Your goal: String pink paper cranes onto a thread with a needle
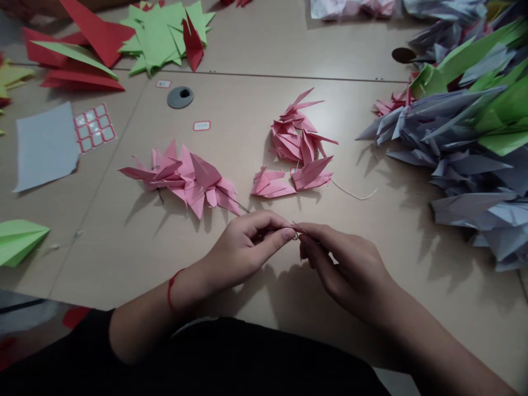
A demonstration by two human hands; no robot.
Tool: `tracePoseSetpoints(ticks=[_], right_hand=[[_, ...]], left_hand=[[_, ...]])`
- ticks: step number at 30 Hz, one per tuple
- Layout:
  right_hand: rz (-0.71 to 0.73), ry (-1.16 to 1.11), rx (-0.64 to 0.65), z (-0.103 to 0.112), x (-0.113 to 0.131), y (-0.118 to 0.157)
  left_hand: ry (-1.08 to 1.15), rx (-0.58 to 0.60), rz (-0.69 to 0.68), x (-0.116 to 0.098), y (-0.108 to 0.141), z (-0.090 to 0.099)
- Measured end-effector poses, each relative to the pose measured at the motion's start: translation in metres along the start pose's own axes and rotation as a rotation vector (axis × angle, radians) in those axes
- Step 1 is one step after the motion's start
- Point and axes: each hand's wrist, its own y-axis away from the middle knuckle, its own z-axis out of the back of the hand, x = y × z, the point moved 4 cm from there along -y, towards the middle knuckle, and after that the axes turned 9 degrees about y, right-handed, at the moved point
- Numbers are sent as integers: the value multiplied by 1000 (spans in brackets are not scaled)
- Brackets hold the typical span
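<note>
My left hand [251, 245] and my right hand [344, 261] meet above the table's near part, both closed in a pinch. A thin dark thread [295, 235] forms a small loop between their fingertips. Its line also shows between my left hand and a strung bunch of pink paper cranes [192, 179], lying just beyond that hand. Farther off, more pink paper cranes [295, 137] lie in a curved cluster, with a pale string [355, 193] trailing out to the right. Whether a needle is in my fingers is too small to tell.
A large heap of grey-white and green paper cranes [466, 143] covers the right side. Red folded papers [82, 49] and a green paper stack [159, 38] lie at the back left. A white sheet [45, 146], a label sheet [94, 127] and a grey cable grommet [180, 97] are nearer.
</note>
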Motion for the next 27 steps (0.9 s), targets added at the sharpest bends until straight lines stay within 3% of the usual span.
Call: tracePoseSetpoints(ticks=[5, 13, 20, 27], right_hand=[[6, 25, 1, -3, 0, -2], [10, 97, -30, -7, -1, -1], [-132, -154, 79, -6, -5, -4], [-173, -223, 76, -5, -7, -6]], left_hand=[[-146, -18, -80, -1, 1, -1], [-156, 14, -14, -2, -1, 0], [-197, -53, -36, -4, 0, 3], [-147, -56, 6, -3, 1, 3]])
